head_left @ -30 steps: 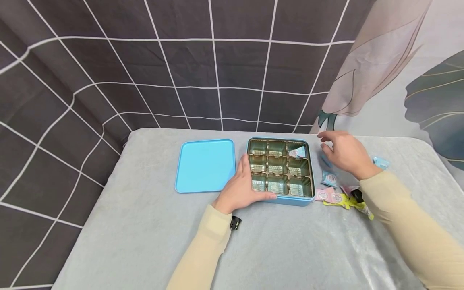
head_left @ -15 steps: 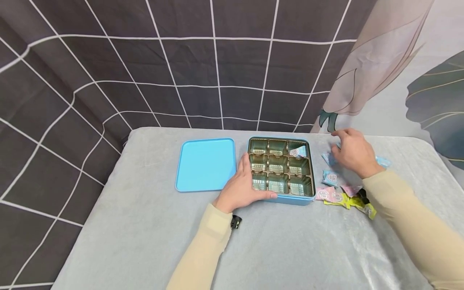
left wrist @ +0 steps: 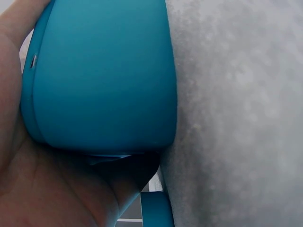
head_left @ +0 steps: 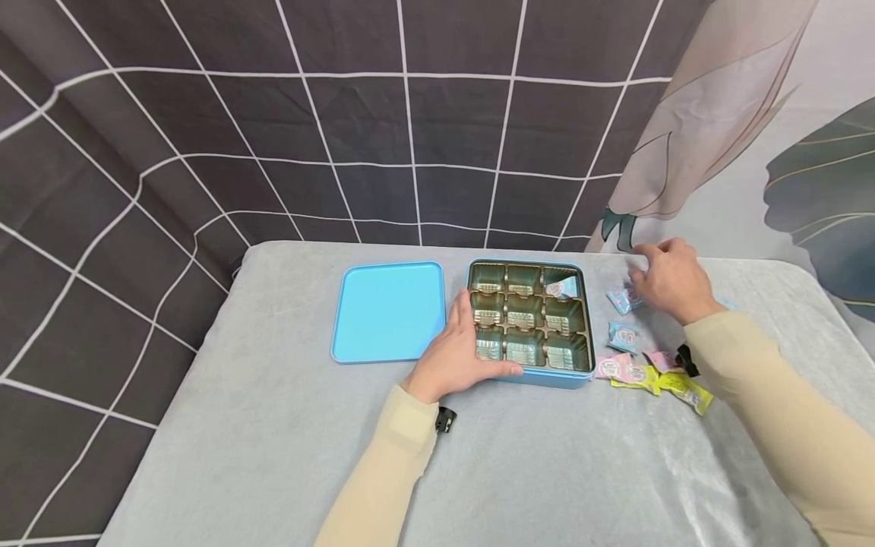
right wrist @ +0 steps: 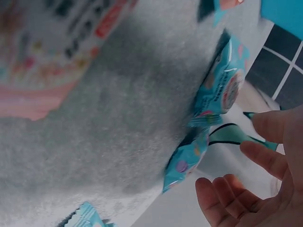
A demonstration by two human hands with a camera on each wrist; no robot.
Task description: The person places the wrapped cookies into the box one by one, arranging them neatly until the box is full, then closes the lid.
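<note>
My left hand [head_left: 454, 357] lies against the near left corner of a blue box [head_left: 547, 380], thumb along the front wall and straight fingers along the left side. The left wrist view shows the palm against the box wall [left wrist: 104, 75]. Inside the box is a gold compartment tray; a blue wrapped candy [head_left: 562, 287] sits in its far right compartment. To the right, my right hand [head_left: 673, 281] is over the tablecloth with loosely bent fingers. In the right wrist view it holds nothing; two blue wrapped candies [right wrist: 222, 82] [right wrist: 187, 161] lie close by.
A blue lid [head_left: 388, 311] lies left of the box. Right of the box are blue candies [head_left: 623, 335], pink candies [head_left: 615, 366] and yellow candies [head_left: 690, 393] on the grey cloth [head_left: 260, 425]. A dark grid-patterned curtain [head_left: 355, 114] hangs behind the table.
My right hand has moved right, away from the box, uncovering a blue candy beside it. It is now almost still. The left hand and box stay in place.
</note>
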